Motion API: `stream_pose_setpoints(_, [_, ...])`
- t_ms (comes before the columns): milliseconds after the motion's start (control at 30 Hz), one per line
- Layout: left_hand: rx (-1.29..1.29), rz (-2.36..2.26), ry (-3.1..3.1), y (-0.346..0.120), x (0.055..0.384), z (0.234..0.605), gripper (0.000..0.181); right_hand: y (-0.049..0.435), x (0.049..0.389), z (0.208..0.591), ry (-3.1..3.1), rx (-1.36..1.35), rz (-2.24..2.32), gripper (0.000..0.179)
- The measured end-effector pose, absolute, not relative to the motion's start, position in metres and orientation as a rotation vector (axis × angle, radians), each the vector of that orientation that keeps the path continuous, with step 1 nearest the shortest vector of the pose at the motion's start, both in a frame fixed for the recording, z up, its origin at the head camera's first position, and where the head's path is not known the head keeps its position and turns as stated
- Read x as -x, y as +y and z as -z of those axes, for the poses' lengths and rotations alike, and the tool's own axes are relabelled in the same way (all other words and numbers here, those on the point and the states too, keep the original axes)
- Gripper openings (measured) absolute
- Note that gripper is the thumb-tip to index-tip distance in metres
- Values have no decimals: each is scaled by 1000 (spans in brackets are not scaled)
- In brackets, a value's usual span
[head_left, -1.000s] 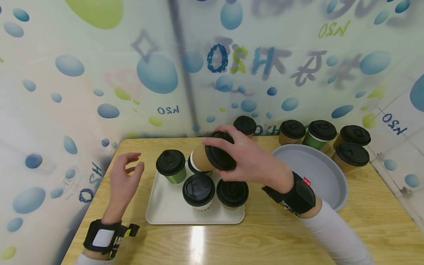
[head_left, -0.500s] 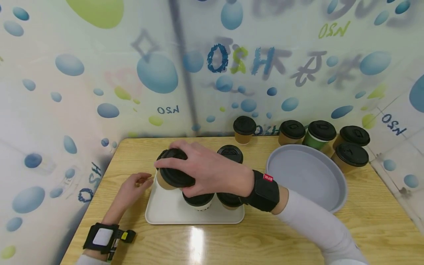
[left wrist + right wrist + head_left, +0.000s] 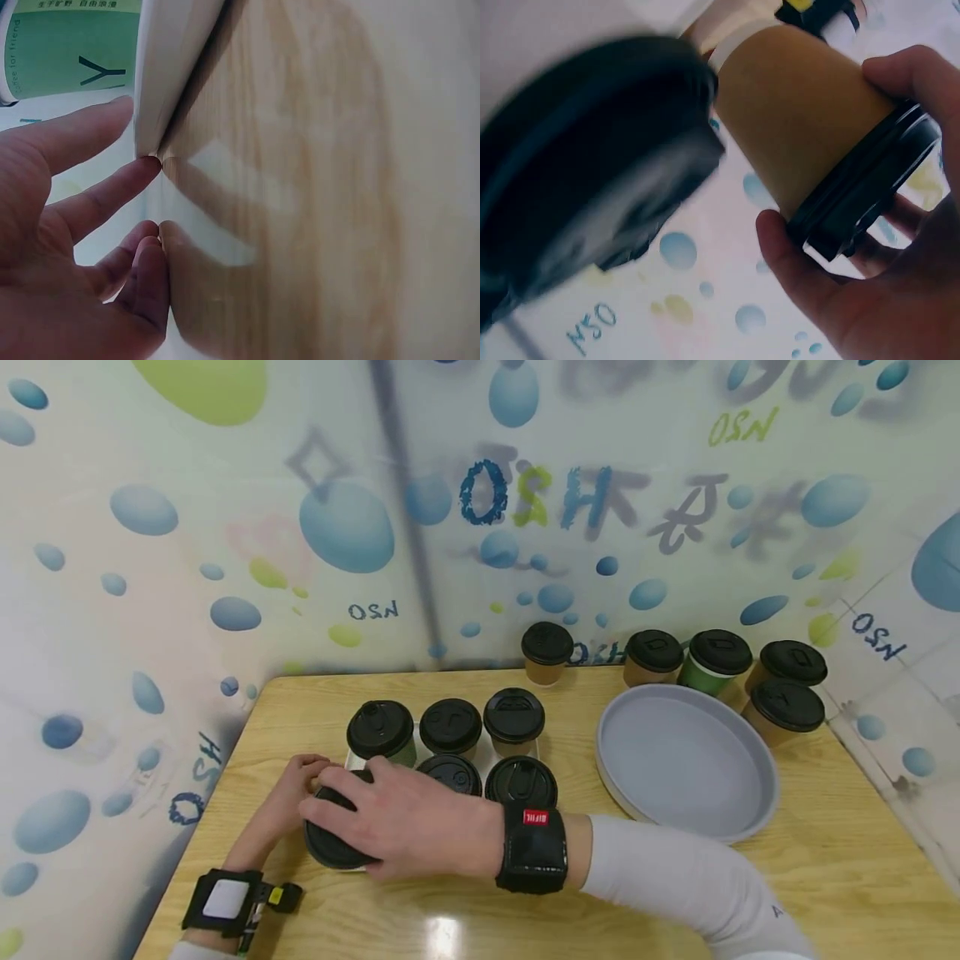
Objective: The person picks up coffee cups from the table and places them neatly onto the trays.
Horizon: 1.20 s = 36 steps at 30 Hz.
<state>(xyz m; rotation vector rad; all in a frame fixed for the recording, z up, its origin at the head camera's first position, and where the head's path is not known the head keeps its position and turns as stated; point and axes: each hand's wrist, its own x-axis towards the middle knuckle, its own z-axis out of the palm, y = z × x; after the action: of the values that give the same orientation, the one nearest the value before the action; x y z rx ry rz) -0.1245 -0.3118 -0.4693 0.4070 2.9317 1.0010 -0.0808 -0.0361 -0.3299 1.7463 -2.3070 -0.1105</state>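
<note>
My right hand (image 3: 416,822) grips a brown paper coffee cup (image 3: 802,112) by its black lid, fingers and thumb around the lid's edge. The cup is over the front left corner of a white tray (image 3: 486,752), its lower part hidden in the head view. On the tray stand several lidded cups, among them a green cup (image 3: 380,733) at the back left and a black-lidded cup (image 3: 521,782) at the front right. My left hand (image 3: 288,793) is at the tray's left side. Its fingertips touch the tray's wall (image 3: 169,67) and the tabletop, fingers loosely extended.
A round grey tray (image 3: 686,760) lies on the right of the wooden table (image 3: 570,918). Behind it stand several lidded cups, including a green one (image 3: 705,672). A single brown cup (image 3: 546,656) is by the patterned back wall.
My right hand has carried the brown cup left and forward toward me, from above the tray's back row to its front left corner. My left hand has come down to the tray's left side.
</note>
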Motion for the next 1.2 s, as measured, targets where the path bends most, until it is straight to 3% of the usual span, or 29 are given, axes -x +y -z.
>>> stream_pose_setpoints(267, [-271, -1014, 2841, -307, 124, 465, 33, -49, 64, 355, -2398, -1643, 64, 72])
stream_pose_setpoints(633, [-220, -1001, 2824, -307, 120, 461, 31, -63, 62, 388, -2371, -1312, 99, 24])
stream_pose_setpoints(1200, [-250, -991, 2844, -310, 122, 465, 30, -77, 71, 405, -2339, -1127, 153, 31])
